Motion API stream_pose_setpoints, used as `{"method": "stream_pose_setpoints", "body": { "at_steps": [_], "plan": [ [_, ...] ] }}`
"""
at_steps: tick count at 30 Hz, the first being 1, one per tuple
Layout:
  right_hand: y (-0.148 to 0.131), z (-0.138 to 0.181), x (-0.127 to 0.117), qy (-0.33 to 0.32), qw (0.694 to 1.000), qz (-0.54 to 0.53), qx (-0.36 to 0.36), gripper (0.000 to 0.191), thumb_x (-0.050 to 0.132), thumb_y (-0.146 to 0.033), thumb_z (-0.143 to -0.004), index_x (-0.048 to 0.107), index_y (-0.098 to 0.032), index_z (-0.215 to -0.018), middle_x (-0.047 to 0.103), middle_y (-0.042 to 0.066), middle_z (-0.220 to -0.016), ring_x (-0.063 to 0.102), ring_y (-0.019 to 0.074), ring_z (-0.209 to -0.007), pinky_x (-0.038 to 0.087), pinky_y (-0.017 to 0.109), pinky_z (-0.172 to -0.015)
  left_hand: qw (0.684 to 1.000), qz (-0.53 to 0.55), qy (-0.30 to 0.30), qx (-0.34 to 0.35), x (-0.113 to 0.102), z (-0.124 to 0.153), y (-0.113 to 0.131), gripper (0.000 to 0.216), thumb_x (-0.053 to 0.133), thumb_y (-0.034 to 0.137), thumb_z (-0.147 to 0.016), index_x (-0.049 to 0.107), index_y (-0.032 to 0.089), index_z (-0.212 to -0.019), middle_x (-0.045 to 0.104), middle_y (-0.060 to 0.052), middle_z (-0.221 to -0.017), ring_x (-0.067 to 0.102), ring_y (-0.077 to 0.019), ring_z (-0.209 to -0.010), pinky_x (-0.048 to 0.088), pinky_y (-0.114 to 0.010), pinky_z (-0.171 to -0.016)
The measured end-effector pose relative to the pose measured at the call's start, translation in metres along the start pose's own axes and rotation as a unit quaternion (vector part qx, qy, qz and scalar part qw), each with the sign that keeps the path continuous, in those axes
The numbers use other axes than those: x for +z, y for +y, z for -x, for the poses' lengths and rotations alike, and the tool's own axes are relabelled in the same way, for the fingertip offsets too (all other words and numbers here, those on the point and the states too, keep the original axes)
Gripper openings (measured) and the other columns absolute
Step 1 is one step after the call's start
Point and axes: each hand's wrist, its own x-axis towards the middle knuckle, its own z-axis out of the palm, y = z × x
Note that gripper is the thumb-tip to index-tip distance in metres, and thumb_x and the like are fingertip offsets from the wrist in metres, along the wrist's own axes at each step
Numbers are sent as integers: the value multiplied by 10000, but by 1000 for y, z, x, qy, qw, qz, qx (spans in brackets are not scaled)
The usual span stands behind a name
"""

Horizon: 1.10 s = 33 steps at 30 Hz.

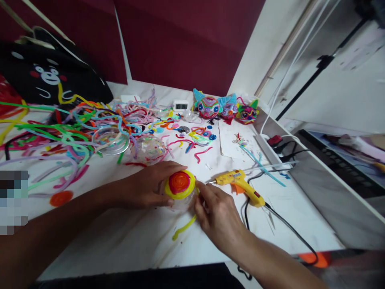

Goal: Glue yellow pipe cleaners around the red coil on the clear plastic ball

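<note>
My left hand (pixel 153 182) is wrapped round the side of a clear plastic ball (pixel 182 204) on the table. A flat coil of pipe cleaner (pixel 179 182) covers the top of the ball, orange in the middle, then red, then yellow outside. At the coil's right edge, the fingers of my right hand (pixel 215 204) are closed in a pinch on a yellow pipe cleaner (pixel 184 229). Its loose tail trails toward the front of the table. Just beyond my right hand lies a yellow glue gun (pixel 231 177), its nozzle pointing left toward the ball.
Tangled pipe cleaners (pixel 78 136) spread over the left, round a clear dish (pixel 111 140). An orange coil (pixel 61 198) lies near my left forearm. Decorated animal heads (pixel 209 107) and a small clock (pixel 181 106) stand behind. A power strip (pixel 272 150) and black cord (pixel 290 224) are on the right.
</note>
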Motion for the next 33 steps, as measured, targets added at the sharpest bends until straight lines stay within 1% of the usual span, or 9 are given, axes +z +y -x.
{"method": "stream_pose_setpoints", "body": {
  "at_steps": [6,11,14,19,21,23,27,30,33],
  "plan": [
    [3,1,-2,-8,999,-35,20,397,547,-106,-1016,813,-12,-1296,806,104,-816,753,238,-667,591,325,-626,998,-57,7,-21,7,10,12,717,765,532,-1036,599,260,-1678,726,-65,-1616,705,-373,-1471,547,-524,-1326],
    [5,2,-4,-30,997,-59,51,374,568,-129,-1010,808,-80,-1293,823,88,-852,768,222,-693,585,308,-656,994,-106,-3,-15,14,12,9,825,840,564,-981,559,312,-1715,722,-134,-1580,702,-391,-1456,571,-549,-1288],
    [4,2,-6,-41,995,-65,64,339,560,-126,-1013,813,-102,-1236,833,101,-880,786,230,-729,590,318,-690,993,-118,12,4,12,8,13,886,855,587,-951,544,319,-1737,727,-134,-1496,730,-382,-1336,619,-552,-1188],
    [2,1,-7,-60,993,-68,78,287,546,-142,-1034,814,-132,-1137,810,98,-860,781,238,-727,566,323,-685,988,-149,-43,1,1,-4,27,811,882,565,-924,654,375,-1679,758,-74,-1253,752,-319,-1074,640,-449,-978],
    [1,1,-7,-63,992,-74,80,291,532,-152,-1046,811,-132,-1126,814,109,-882,785,242,-739,566,329,-692,985,-171,-34,16,1,-5,25,786,887,605,-908,688,402,-1640,745,-69,-1218,731,-317,-1046,631,-461,-964],
    [1,1,-6,-64,992,-78,81,299,518,-160,-1050,810,-130,-1109,815,117,-890,780,243,-736,563,334,-692,983,-177,-9,45,5,-2,16,795,888,651,-903,682,407,-1631,733,-92,-1293,721,-349,-1128,632,-526,-1037],
    [1,1,-6,-62,992,-80,82,319,502,-172,-1042,810,-122,-1110,803,116,-865,754,233,-718,548,329,-679,984,-146,4,98,18,6,-1,752,785,611,-1024,567,356,-1698,591,-160,-1743,600,-442,-1566,538,-643,-1306],
    [1,1,-7,-54,992,-87,80,336,483,-183,-1052,812,-122,-1088,802,118,-862,743,226,-709,541,328,-672,989,-99,-9,110,24,7,-4,751,704,526,-1084,461,330,-1767,628,-143,-1748,616,-394,-1608,523,-596,-1363],
    [0,2,-8,-41,992,-91,74,345,483,-190,-1060,818,-115,-1089,796,113,-846,734,221,-694,536,325,-658,993,-68,-6,92,27,7,-4,779,737,500,-1052,483,336,-1769,684,-125,-1709,680,-392,-1559,563,-571,-1346]
  ]
}}
